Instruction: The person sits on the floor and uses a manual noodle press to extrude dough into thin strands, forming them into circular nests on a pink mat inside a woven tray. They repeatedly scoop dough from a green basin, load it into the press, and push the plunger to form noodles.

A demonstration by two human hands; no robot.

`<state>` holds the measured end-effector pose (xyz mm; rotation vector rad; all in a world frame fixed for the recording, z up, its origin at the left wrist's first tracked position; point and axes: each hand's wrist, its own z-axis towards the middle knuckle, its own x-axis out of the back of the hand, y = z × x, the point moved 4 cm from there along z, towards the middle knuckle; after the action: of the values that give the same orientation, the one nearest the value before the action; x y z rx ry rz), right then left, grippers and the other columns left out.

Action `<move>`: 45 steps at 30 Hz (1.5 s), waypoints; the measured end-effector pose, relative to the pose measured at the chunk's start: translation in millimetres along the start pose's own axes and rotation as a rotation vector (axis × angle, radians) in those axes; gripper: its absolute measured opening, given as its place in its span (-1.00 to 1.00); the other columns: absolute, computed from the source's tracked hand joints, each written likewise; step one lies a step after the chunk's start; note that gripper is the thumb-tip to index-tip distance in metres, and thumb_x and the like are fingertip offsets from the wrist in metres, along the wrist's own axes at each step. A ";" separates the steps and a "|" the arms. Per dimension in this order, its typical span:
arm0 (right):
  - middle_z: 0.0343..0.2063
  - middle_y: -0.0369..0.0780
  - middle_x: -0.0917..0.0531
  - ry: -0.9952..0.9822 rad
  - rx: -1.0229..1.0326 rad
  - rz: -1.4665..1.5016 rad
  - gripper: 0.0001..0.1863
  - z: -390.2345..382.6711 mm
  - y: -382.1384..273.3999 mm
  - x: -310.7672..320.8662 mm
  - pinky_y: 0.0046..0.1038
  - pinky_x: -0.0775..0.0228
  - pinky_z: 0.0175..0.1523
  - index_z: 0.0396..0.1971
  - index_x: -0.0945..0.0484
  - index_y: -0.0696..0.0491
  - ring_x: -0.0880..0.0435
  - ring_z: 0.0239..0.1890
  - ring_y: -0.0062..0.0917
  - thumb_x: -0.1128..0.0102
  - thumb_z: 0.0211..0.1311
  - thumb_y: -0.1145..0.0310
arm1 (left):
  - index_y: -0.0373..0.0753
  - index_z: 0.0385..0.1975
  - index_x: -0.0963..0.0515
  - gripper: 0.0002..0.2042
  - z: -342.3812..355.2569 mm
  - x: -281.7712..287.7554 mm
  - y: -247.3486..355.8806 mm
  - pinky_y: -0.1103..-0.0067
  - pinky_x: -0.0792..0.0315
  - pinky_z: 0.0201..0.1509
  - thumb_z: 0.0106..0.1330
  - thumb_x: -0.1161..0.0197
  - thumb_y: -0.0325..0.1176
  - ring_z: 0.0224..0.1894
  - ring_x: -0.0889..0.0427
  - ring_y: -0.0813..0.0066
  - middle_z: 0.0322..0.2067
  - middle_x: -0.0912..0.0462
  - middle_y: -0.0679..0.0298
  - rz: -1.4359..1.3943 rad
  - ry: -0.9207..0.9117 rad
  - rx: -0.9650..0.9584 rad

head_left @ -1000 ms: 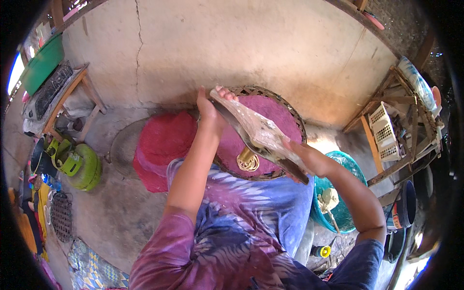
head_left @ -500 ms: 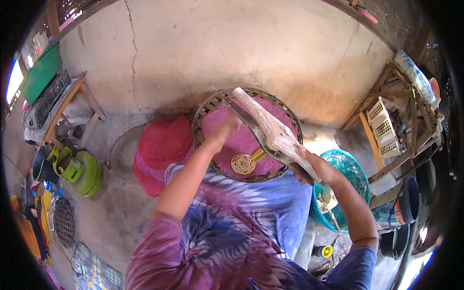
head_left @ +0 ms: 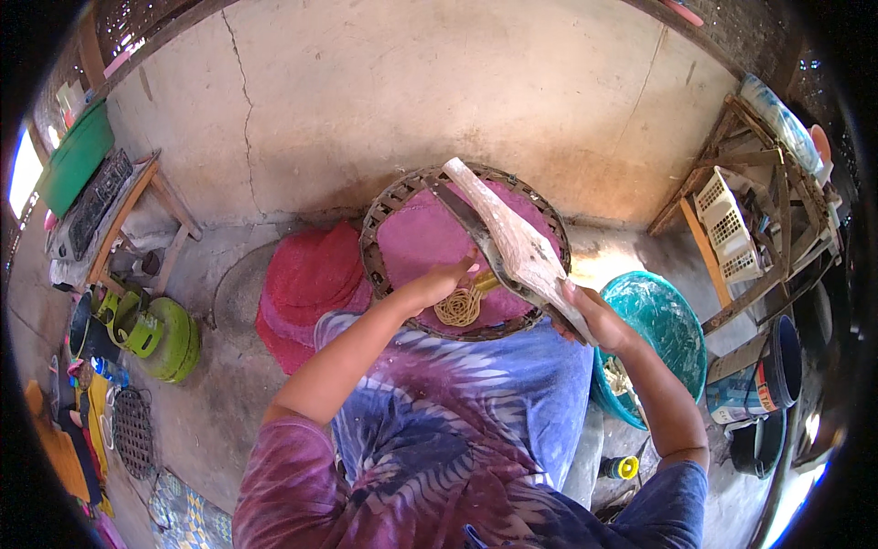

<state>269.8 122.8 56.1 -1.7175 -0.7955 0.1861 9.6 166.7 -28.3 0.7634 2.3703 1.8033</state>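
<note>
My right hand (head_left: 599,320) is closed around the lower end of a long wooden hand press (head_left: 519,240), its two whitened arms slanting up to the left. From under the press sticks a brass-coloured cylinder (head_left: 485,282). Just below the cylinder, a coil of pale yellow noodle strands (head_left: 457,308) lies on a pink mesh cloth (head_left: 412,233). The cloth lines a round woven basket (head_left: 372,252). Beside the cylinder and above the coil is my left hand (head_left: 439,282), fingers drawn together; anything between them is hidden.
Pink and red mesh cloths (head_left: 313,274) lie left of the basket. To the right stands a dough-smeared teal basin (head_left: 654,320). A green gas cylinder (head_left: 171,340) and a wooden bench (head_left: 165,192) are on the left. A white plastic basket (head_left: 725,220) sits on a wooden rack at right.
My left hand has come down and slightly right, from over the upper part of the cloth to beside the cylinder. My right hand keeps its grip on the press, which has barely shifted.
</note>
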 end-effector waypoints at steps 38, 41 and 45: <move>-0.63 -0.08 -0.43 -0.206 0.395 1.397 0.12 -10.1 189.4 -37.8 -0.38 -0.16 -0.48 0.15 -0.33 0.10 -0.32 -0.65 -0.40 0.50 0.00 -0.66 | -0.14 -0.31 -0.69 -0.73 -78.0 -12.6 25.6 0.12 -0.04 0.33 0.04 -0.13 -0.58 0.31 -0.13 0.01 0.37 -0.18 0.36 1.063 0.431 -0.511; -0.63 -0.08 -0.43 -0.190 0.364 1.413 0.13 -10.0 191.1 -36.9 -0.39 -0.15 -0.49 0.15 -0.33 0.10 -0.31 -0.66 -0.40 0.50 -0.01 -0.66 | -0.16 -0.34 -0.67 -0.76 -78.2 -14.5 24.7 0.15 -0.04 0.34 0.04 -0.14 -0.59 0.32 -0.13 0.01 0.36 -0.18 0.35 1.048 0.431 -0.517; -0.63 -0.08 -0.42 -0.184 0.363 1.410 0.13 -10.8 186.5 -36.7 -0.40 -0.14 -0.49 0.14 -0.33 0.10 -0.31 -0.65 -0.40 0.50 -0.02 -0.67 | -0.20 -0.20 -0.58 -0.75 -80.8 -4.9 34.7 0.20 -0.05 0.36 0.09 -0.19 -0.53 0.30 -0.18 -0.01 0.35 -0.21 0.25 1.059 0.496 -0.493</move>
<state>323.7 75.0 -120.1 -1.6198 0.4520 1.3482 -1.9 99.6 27.5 1.8627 1.5768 3.0817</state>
